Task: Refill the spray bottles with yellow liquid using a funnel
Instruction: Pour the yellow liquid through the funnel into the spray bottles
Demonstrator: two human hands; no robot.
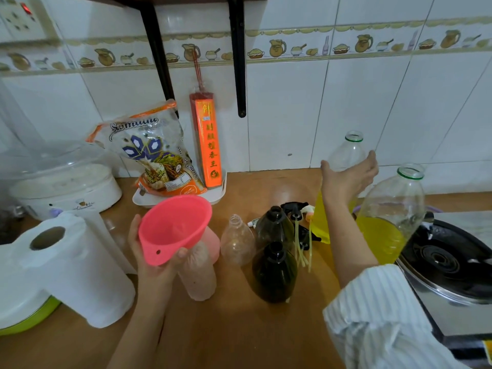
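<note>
While the left hand grips the pink funnel tilted above the bench, seemingly ready to seat it, four uncapped spray bottles stand right of the funnel; further right, the right hand reaches open-fingered, holding nothing, at a yellow-liquid bottle.

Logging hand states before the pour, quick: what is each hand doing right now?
Left hand: grips the pink funnel.
Right hand: open, fingers spread, at the far bottle of yellow liquid; contact cannot be told.
</note>
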